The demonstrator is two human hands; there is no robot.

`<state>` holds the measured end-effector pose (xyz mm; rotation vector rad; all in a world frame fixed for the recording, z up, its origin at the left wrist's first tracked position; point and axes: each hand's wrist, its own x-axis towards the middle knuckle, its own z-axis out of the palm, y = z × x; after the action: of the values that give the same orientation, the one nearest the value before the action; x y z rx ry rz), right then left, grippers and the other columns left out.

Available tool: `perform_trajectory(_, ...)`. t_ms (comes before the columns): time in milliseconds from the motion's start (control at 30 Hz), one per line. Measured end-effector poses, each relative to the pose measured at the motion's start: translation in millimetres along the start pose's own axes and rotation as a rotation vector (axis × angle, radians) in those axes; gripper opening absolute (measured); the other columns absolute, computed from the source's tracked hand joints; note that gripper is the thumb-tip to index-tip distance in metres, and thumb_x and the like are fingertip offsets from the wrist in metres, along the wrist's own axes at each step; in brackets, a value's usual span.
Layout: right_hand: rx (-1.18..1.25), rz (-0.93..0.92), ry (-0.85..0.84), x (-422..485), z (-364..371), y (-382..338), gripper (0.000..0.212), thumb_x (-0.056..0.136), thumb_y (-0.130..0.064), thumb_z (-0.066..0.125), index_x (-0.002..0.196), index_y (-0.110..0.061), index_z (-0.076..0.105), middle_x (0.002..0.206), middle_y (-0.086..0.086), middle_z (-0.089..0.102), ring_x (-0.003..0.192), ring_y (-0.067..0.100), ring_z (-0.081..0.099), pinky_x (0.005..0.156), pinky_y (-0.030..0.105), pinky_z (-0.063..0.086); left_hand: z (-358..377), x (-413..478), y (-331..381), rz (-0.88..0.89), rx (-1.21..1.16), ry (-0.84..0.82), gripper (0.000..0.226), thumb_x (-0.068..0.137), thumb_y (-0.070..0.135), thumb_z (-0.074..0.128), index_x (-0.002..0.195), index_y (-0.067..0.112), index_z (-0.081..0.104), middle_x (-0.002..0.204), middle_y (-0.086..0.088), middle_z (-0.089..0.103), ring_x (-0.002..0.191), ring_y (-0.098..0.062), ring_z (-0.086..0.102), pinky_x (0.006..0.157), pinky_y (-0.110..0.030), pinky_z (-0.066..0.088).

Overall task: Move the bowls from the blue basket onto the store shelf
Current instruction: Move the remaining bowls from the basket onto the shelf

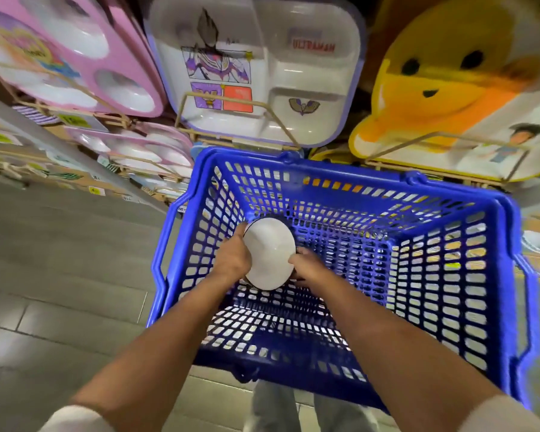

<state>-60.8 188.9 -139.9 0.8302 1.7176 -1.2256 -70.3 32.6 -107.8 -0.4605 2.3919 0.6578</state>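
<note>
Backdrop: store shelf (75, 118) — divided trays (256, 73) upright.
Basket: blue basket (496, 275), 1 white bowl (270, 257) inside.
Hands: left hand (231, 260), right hand (306, 266) — fingers curled round bowl.

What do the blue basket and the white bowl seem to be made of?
The blue basket: moulded plastic, by its uniform colour and grid of holes. The white bowl: glossy, smooth, dark-rimmed, probably ceramic or melamine, unclear which.

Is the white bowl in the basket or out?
In. The left hand and right hand grip the white bowl inside the blue basket, below its rim. Touching the bottom: cannot tell.
</note>
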Motion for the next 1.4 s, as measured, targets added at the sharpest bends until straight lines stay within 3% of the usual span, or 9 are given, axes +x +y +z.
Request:
perform_trajectory(133, 0.009, -0.086, 0.021, -31.7, -22.5, -16.9, 0.027, 0.094, -0.016, 0.045, 0.117, -0.012, 0.057, 0.124, 0.015, 0.061, 0.11, 0.032, 0.059, 0.084, 0.038, 0.05, -30.1, -18.4, 15.1, 0.048, -0.163, -0.03, 0.063, 0.091, -0.005, 0.037, 0.148, 0.022, 0.031, 0.127, -0.014, 0.06, 0.114, -0.034, 0.057, 0.096, -0.041, 0.046)
perform_trajectory(333, 0.126, -0.273, 0.023, -101.5, -62.1, -41.6, 0.035, 0.099, -0.013, 0.04, 0.131, -0.018, 0.055, 0.133, 0.012, 0.058, 0.119, 0.034, 0.055, 0.096, 0.048, 0.048, -76.6, -65.0, 44.8, 0.109, -0.589, -0.057, 0.055, 0.091, -0.004, 0.039, 0.136, 0.027, 0.045, 0.122, -0.003, 0.058, 0.091, -0.014, 0.056, 0.051, -0.015, 0.05)
perform_trajectory(467, 0.283, -0.452, 0.009, -156.4, -83.8, -55.1, 0.042, 0.102, -0.016, 0.038, 0.141, -0.027, 0.048, 0.138, 0.004, 0.054, 0.12, 0.028, 0.054, 0.081, 0.036, 0.051, -110.4, -101.7, 67.7, 0.153, -0.821, -0.134, 0.04, 0.092, 0.002, 0.051, 0.118, 0.031, 0.052, 0.12, -0.004, 0.062, 0.089, -0.021, 0.066, 0.05, -0.032, 0.057)
perform_trajectory(567, 0.446, -0.636, 0.005, -199.3, -94.4, -66.4, 0.042, 0.097, -0.017, 0.042, 0.134, -0.034, 0.05, 0.14, 0.003, 0.053, 0.125, 0.027, 0.051, 0.101, 0.048, 0.047, -137.1, -131.0, 86.7, 0.188, -0.911, -0.176, 0.045, 0.087, -0.004, 0.044, 0.102, 0.037, 0.056, 0.108, -0.004, 0.064, 0.074, -0.024, 0.074, 0.052, -0.037, 0.057)
perform_trajectory(700, 0.622, -0.812, 0.052, -254.6, -106.2, -83.7, 0.054, 0.085, -0.019, 0.05, 0.139, -0.024, 0.048, 0.138, 0.004, 0.053, 0.125, 0.03, 0.049, 0.107, 0.053, 0.04, -175.8, -173.4, 120.8, 0.243, -0.908, -0.227, 0.048, 0.085, -0.007, 0.037, 0.111, 0.03, 0.054, 0.11, -0.008, 0.059, 0.068, -0.029, 0.071, 0.049, -0.04, 0.059)
perform_trajectory(800, 0.736, -0.922, 0.111, -295.3, -115.5, -93.6, 0.04, 0.088, -0.019, 0.048, 0.125, -0.033, 0.054, 0.122, -0.003, 0.059, 0.11, 0.025, 0.057, 0.083, 0.039, 0.054, -204.3, -208.3, 149.6, 0.318, -0.84, -0.242, 0.052, 0.085, -0.006, 0.038, 0.128, 0.024, 0.046, 0.118, -0.01, 0.053, 0.082, -0.035, 0.065, 0.048, -0.036, 0.058)
perform_trajectory(967, 0.983, -1.024, 0.18, -359.0, -139.8, -102.9, 0.038, 0.093, -0.012, 0.039, 0.115, -0.026, 0.066, 0.12, 0.005, 0.066, 0.107, 0.027, 0.061, 0.076, 0.035, 0.054, -230.2, -264.1, 190.3, 0.521, -0.758, -0.244, 0.054, 0.085, -0.002, 0.038, 0.132, 0.025, 0.039, 0.111, -0.008, 0.055, 0.051, -0.025, 0.068, 0.051, -0.033, 0.06)
perform_trajectory(1267, 1.128, -1.078, 0.249, -444.3, -212.6, -90.8, 0.039, 0.089, -0.01, 0.04, 0.109, -0.025, 0.069, 0.119, 0.011, 0.067, 0.107, 0.032, 0.062, 0.082, 0.039, 0.056, -220.1, -332.0, 258.7, 0.833, -0.61, -0.011, 0.031, 0.095, 0.029, 0.043, 0.125, 0.034, 0.047, 0.113, 0.0, 0.06, 0.087, -0.026, 0.068, 0.059, -0.039, 0.061)
perform_trajectory(1400, 1.146, -1.106, 0.268, -472.1, -254.5, -75.1, 0.039, 0.088, -0.009, 0.04, 0.1, -0.027, 0.071, 0.102, 0.006, 0.073, 0.095, 0.028, 0.067, 0.062, 0.032, 0.058, -197.2, -356.2, 297.6, 0.973, -0.585, 0.218, 0.026, 0.097, 0.04, 0.041, 0.121, 0.038, 0.049, 0.116, 0.014, 0.054, 0.105, -0.012, 0.052, 0.075, -0.028, 0.048)
